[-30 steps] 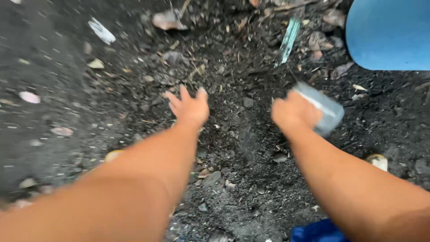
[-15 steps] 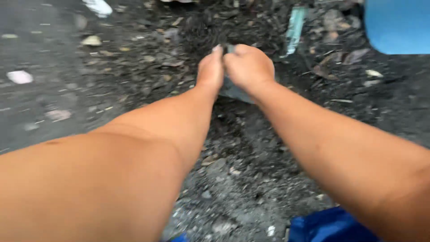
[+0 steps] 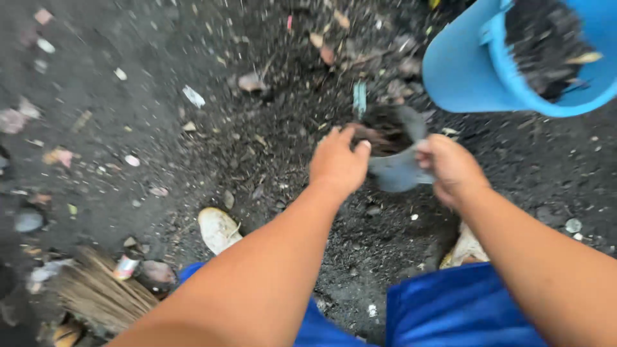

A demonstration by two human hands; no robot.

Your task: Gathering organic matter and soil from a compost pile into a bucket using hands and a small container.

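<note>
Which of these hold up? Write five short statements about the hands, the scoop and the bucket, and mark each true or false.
1. The right hand holds a grey scoop. True.
2. The scoop is empty. False: dark soil sits in it.
3. The left hand rests at the scoop's edge, against the soil. True.
4. The bucket is red. False: it is blue.
5. The bucket is empty. False: it has dark soil inside, at the upper right.
</note>
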